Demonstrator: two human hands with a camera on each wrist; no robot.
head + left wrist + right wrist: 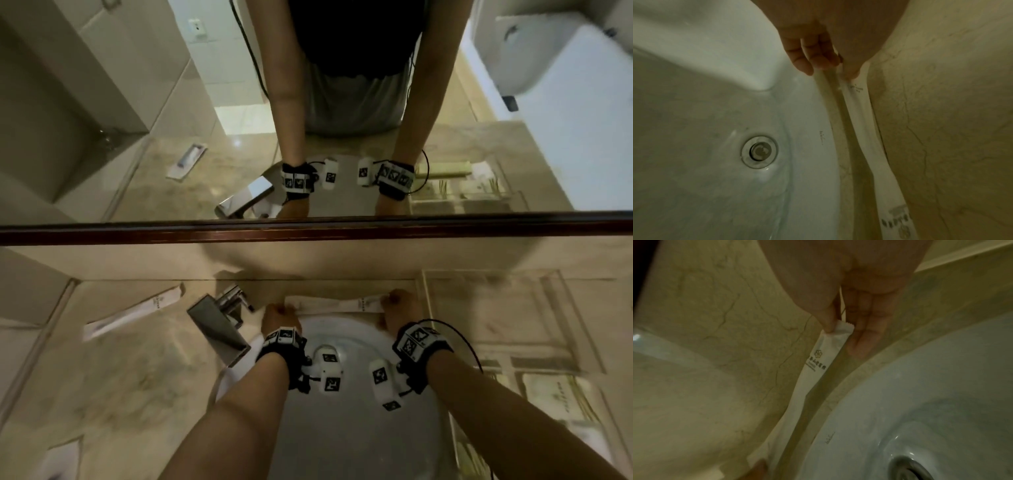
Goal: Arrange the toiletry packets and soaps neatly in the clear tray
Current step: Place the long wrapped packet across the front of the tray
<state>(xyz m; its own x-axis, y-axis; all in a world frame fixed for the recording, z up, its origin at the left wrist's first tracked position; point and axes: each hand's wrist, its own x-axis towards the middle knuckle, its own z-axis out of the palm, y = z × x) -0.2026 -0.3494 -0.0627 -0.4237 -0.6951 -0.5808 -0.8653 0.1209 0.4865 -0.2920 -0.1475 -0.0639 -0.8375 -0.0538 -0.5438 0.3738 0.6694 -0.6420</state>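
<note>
A long white toiletry packet lies stretched along the marble ledge behind the basin, against the back wall. My left hand pinches its left end and my right hand pinches its right end. In the left wrist view the left hand has thumb and fingers closed on the packet. The right wrist view shows my right hand pinching the serrated end of the packet, above its printed logo. The clear tray stands on the counter just right of my right hand.
A second long white packet lies on the counter left of the chrome faucet. The white basin sits under my wrists. Packets with green print lie in the tray's near part. A mirror frame runs above the ledge.
</note>
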